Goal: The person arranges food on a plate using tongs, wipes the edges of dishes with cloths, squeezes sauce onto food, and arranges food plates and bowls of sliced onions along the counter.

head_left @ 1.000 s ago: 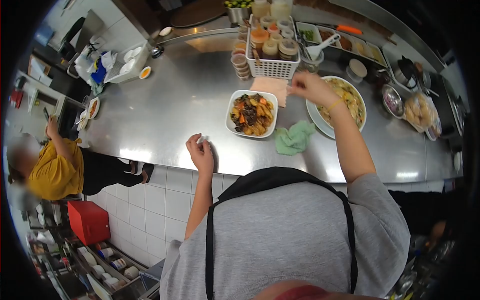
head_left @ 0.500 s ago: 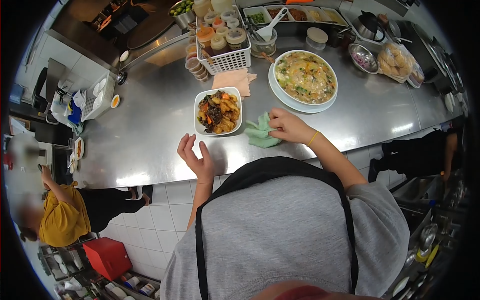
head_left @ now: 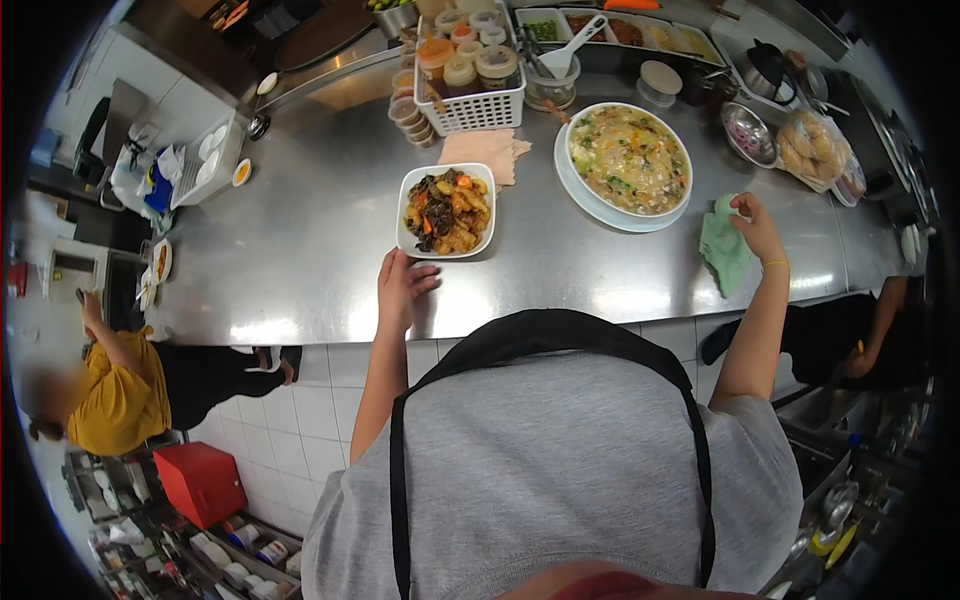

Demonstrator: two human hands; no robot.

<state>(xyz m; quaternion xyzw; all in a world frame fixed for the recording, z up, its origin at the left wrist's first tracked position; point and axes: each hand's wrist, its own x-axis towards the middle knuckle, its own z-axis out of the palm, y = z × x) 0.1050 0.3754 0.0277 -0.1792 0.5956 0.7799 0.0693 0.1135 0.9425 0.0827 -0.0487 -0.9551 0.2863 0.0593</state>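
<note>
My right hand (head_left: 760,232) pinches a pale green cloth (head_left: 725,255) over the counter, right of the large bowl of soup (head_left: 628,160). That bowl sits on a white plate (head_left: 575,205). At the left, my left hand (head_left: 403,288) is by the near left corner of a square white bowl (head_left: 408,243) of saucy stir-fried food (head_left: 448,212). Its fingers are apart and hold nothing; one fingertip is at the bowl's edge, and whether it presses on it I cannot tell. A peach-coloured cloth (head_left: 500,150) lies just behind the square bowl.
A white basket of sauce bottles (head_left: 487,110) stands behind, near a container with a white spoon (head_left: 575,45). Several topping trays (head_left: 610,32), a metal bowl (head_left: 748,133) and a bag of round food (head_left: 808,145) line the back right. People stand at left (head_left: 120,385) and right (head_left: 840,330).
My right hand has moved right with the green cloth, from beside the square bowl to past the soup. My left hand has come up to the square bowl's near corner. The view has shifted slightly.
</note>
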